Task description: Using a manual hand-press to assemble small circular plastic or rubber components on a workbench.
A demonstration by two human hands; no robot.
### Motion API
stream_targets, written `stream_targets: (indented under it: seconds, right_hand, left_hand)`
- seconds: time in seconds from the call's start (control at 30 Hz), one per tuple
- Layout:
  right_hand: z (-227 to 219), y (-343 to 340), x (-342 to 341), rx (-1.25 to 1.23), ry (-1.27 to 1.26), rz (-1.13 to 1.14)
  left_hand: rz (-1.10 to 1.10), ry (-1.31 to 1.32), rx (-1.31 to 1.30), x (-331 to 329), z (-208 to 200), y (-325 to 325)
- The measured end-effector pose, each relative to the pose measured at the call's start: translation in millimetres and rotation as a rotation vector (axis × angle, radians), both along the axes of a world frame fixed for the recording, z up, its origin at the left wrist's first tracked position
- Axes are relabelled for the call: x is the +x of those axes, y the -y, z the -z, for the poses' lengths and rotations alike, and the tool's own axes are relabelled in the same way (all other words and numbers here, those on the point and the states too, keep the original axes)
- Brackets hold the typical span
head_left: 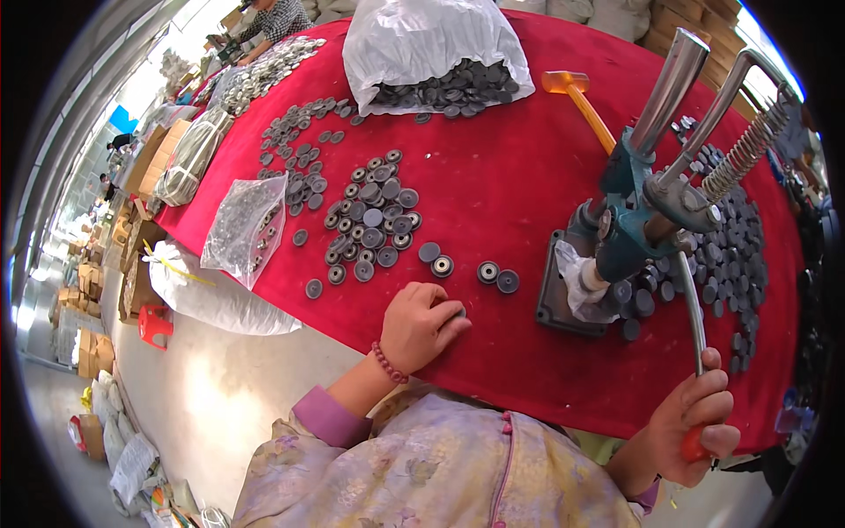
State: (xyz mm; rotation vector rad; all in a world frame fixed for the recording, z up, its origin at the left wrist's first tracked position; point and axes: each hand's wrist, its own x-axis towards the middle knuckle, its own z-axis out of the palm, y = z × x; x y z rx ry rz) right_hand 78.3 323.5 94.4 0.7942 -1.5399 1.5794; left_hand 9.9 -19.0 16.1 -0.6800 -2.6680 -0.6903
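Note:
My left hand (pixel 420 328) is near the table's front edge, its fingers closed on a small dark grey disc that shows only partly at the fingertips. My right hand (pixel 695 427) is wrapped round the orange-red grip at the end of the metal lever (pixel 694 308) of a green hand press (pixel 623 251). White plastic is bunched round the lower part of the press. Beyond my left hand lie a pair of round grey pieces (pixel 498 276) and a pile of grey discs (pixel 374 211), several with metal ring centres. More grey discs (pixel 735 255) are heaped beside and behind the press.
A large white sack (pixel 431 44) spills dark discs onto the red cloth (pixel 493 185). An orange-headed hammer (pixel 581 101) lies left of the press. A clear bag of small metal parts (pixel 242 224) rests at the left edge. A red stool (pixel 156 326) and cartons stand beyond; another person (pixel 277 22) works far left.

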Motion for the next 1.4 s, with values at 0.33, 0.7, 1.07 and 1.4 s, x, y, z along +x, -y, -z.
stream_targets:
  seconds: [0.33, 0.7, 1.07, 1.4]
  right_hand:
    - [0.0, -0.2, 1.1, -0.006, 0.005, 0.015]
    - [-0.5, 6.1, 0.7, -0.035, 0.026, 0.11]
    - [-8.0, 14.3, 1.0, -0.092, 0.036, 0.118]
    - [-125.5, -25.2, -116.0, -0.181, 0.303, -0.254]
  left_hand:
    - [-0.148, 0.28, 0.345, -24.9, 5.2, 21.5]
    - [-0.129, 0.301, 0.508, -55.4, 22.1, 26.6]
    - [0.035, -0.052, 0.067, -56.5, 14.6, 23.7]
    - [0.066, 0.111, 0.246, -38.5, -0.5, -7.6]
